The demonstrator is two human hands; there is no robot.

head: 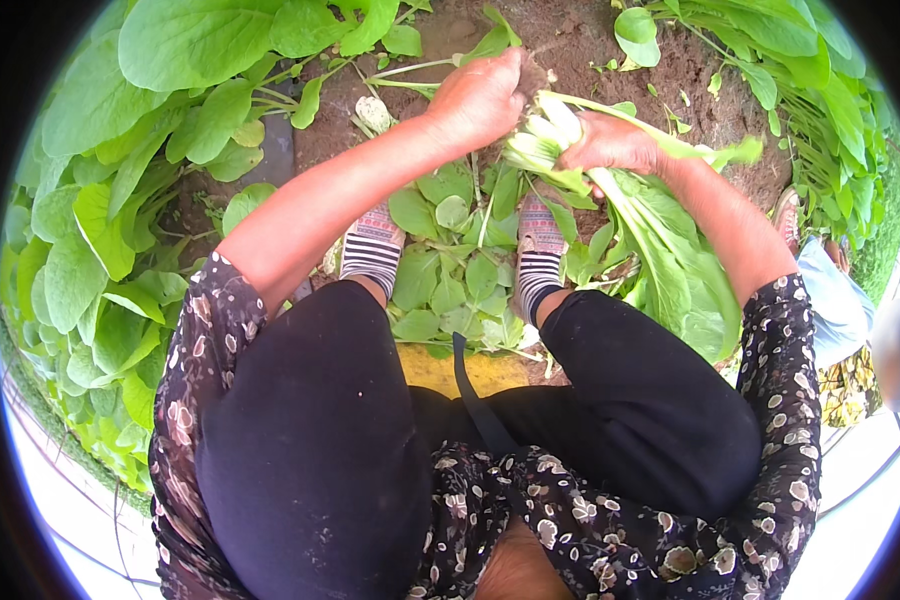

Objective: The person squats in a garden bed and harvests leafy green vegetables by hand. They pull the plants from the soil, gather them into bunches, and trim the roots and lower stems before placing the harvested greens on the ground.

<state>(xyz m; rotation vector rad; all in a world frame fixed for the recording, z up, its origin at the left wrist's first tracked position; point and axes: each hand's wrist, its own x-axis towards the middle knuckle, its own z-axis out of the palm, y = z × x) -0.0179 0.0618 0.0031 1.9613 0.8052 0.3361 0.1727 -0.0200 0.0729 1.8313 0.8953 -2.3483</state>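
My right hand [613, 144] is closed around the pale stalks of a bunch of leafy greens [664, 244]. The bunch's broad leaves hang down beside my right knee. At the cut or root end of the stalks, my left hand [480, 99] is closed in a fist against a brown, soil-coloured root clump [534, 76]. The fingers hide most of what it grips. A loose leaf stalk [630, 116], blurred at its tip, crosses above my right wrist. Between my feet lie several flat, detached green leaves [450, 277].
Tall leafy green plants [82, 247] grow at the left, with more plants [832, 112] at the right. Brown soil [720, 112] lies ahead. Something yellow [457, 371] is beneath me. At the right edge are another person's light blue trouser leg [832, 292] and shoe [787, 214].
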